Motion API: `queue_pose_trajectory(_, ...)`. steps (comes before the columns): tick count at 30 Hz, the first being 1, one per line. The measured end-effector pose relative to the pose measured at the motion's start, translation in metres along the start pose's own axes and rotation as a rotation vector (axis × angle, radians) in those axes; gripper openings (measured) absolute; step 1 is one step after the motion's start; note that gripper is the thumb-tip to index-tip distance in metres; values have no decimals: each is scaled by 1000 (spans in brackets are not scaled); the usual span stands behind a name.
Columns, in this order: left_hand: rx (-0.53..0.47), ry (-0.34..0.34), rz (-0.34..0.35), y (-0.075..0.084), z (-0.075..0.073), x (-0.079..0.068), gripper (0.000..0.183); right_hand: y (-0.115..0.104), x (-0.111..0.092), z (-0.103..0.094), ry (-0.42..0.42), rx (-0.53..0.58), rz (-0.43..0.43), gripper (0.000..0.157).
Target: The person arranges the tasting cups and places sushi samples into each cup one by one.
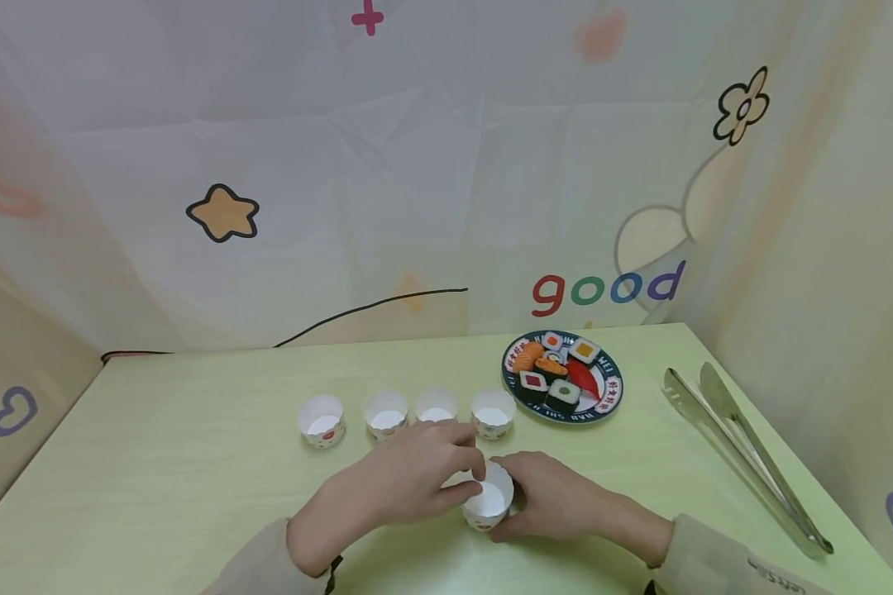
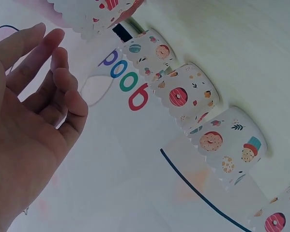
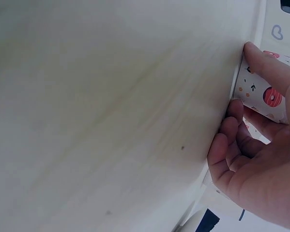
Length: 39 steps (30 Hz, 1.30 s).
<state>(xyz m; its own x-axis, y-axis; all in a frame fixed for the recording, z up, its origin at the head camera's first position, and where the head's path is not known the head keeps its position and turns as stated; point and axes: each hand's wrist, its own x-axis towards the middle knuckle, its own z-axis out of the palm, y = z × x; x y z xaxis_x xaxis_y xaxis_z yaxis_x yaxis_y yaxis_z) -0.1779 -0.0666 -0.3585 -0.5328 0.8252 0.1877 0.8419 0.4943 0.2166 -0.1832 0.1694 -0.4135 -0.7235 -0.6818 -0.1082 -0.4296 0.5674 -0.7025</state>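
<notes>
A white paper baking cup (image 1: pixel 495 494) with a scalloped rim and printed sweets stands near the front of the table. My right hand (image 1: pixel 554 497) grips it from the right, thumb on the near side and fingers behind, low at the table in the right wrist view. Over the cup's left side, my left hand (image 1: pixel 420 469) hovers with loosely bent fingers. In the left wrist view those fingers hold nothing and sit apart from the cup (image 2: pixel 96 14). Behind the hands, several matching cups (image 1: pixel 322 423) stand in a row; my left hand partly covers the middle ones.
A dark-rimmed round plate (image 1: pixel 608 398) bearing several sushi pieces (image 1: pixel 563 395) stands at the back right. Metal tongs (image 1: pixel 752 467) lie along the table's right side. A printed cloth (image 1: pixel 387 182) hangs behind the light green table (image 1: pixel 164 463).
</notes>
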Motion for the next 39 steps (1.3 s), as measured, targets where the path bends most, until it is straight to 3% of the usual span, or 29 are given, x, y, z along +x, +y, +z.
queue_pose_trajectory(7, 30, -75, 22, 1, -2, -2, 4, 0, 1, 1, 2, -7, 11, 43)
queue_pose_trajectory(14, 63, -100, 40, 1, -1, -5, 4, -1, 1, 0, -2, -3, 7, 41)
queue_pose_trajectory(39, 134, -88, 105, 3, 0, -6, 8, -1, 0, 0, 3, -3, -2, 41)
